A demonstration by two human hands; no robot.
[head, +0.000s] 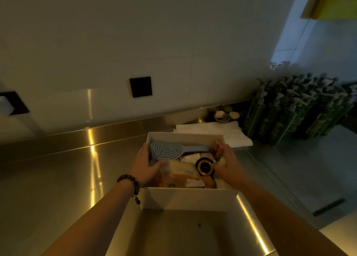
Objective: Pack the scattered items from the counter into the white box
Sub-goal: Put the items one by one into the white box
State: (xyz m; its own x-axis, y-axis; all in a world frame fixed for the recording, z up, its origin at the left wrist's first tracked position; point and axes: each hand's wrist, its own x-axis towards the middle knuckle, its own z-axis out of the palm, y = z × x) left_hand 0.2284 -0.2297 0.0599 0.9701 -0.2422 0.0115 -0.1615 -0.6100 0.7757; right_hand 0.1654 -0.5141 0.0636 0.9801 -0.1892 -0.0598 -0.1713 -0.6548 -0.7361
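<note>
The white box [190, 198] stands on the steel counter in front of me. Inside lie a pale blue hairbrush [168, 150] along the far side, a yellow packet [182, 170], a round black and gold compact [205, 167] and other small items. My left hand [145, 165] grips the box's left wall, thumb inside the box. My right hand [228, 164] holds the right wall, thumb reaching in beside the compact. A pink tube [220, 149] stands upright just beyond my right fingers.
A folded white cloth [234, 133] lies behind the box. A small dish with round pale objects [222, 116] sits by the wall. Several green pump bottles [297, 112] crowd the back right. A black socket [140, 87] is on the wall.
</note>
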